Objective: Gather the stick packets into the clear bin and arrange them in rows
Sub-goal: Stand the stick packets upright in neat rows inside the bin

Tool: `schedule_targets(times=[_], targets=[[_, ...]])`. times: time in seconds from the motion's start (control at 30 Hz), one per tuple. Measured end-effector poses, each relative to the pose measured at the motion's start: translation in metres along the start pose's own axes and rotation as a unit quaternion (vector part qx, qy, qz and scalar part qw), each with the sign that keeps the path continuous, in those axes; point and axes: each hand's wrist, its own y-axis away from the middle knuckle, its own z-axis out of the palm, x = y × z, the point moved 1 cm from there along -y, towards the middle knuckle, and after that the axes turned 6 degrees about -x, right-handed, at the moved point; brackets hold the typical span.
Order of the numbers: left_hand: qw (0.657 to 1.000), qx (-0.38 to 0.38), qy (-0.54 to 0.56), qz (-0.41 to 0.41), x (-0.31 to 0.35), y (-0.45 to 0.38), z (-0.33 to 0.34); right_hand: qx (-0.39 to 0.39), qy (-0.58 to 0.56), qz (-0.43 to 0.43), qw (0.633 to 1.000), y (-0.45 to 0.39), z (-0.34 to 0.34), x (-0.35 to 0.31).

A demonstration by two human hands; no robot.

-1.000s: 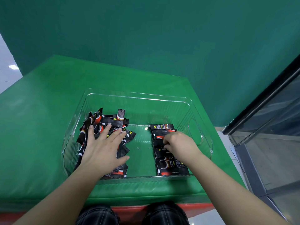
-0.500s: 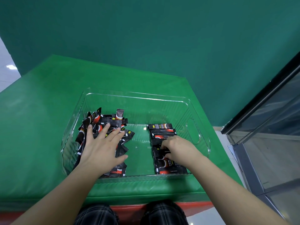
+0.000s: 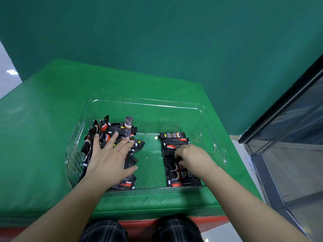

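A clear plastic bin (image 3: 146, 103) sits on the green padded table. In its left half lies a loose heap of black and red stick packets (image 3: 111, 131). My left hand (image 3: 110, 158) lies flat on that heap with fingers spread. In the right half, several packets lie side by side in a neat row of packets (image 3: 174, 138) running from the far end to the near wall. My right hand (image 3: 192, 156) rests on the middle of this row with fingers curled onto a packet there, hiding part of the row.
The green table (image 3: 43, 137) extends to the left and behind the bin. A dark green wall (image 3: 157, 41) stands behind. A glass door with a dark frame (image 3: 288, 119) is at the right. My knees (image 3: 139, 231) show at the bottom.
My right hand has slid a little toward me along the row of packets. My left hand stays flat on the heap.
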Motion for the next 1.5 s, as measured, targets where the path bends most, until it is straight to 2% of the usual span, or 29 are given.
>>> schedule_targets(times=[0.17,0.4,0.67,0.9,1.3,1.4,1.5], targets=[[1.000,0.003,0.010,0.001,0.000,0.000,0.000,0.004,0.001,-0.005,1.000,0.001,-0.002,0.001],[1.000,-0.002,0.003,0.000,0.000,0.000,-0.001,-0.021,0.052,0.062,0.997,0.007,-0.009,0.002],[1.000,0.001,0.010,0.003,0.000,0.001,-0.002,-0.024,0.055,0.027,0.998,0.002,-0.004,0.004],[1.000,-0.002,0.005,0.002,0.001,0.001,-0.002,0.003,0.072,0.002,0.997,0.003,-0.002,0.006],[1.000,0.005,0.010,0.004,-0.001,0.001,-0.001,0.035,0.096,0.051,0.994,0.020,-0.025,0.006],[1.000,0.002,0.005,0.004,-0.001,0.000,-0.001,0.044,0.072,0.057,0.995,0.025,-0.025,0.010],[1.000,-0.001,0.004,0.002,0.000,0.000,-0.001,0.007,0.002,0.061,0.998,0.023,-0.009,0.003]])
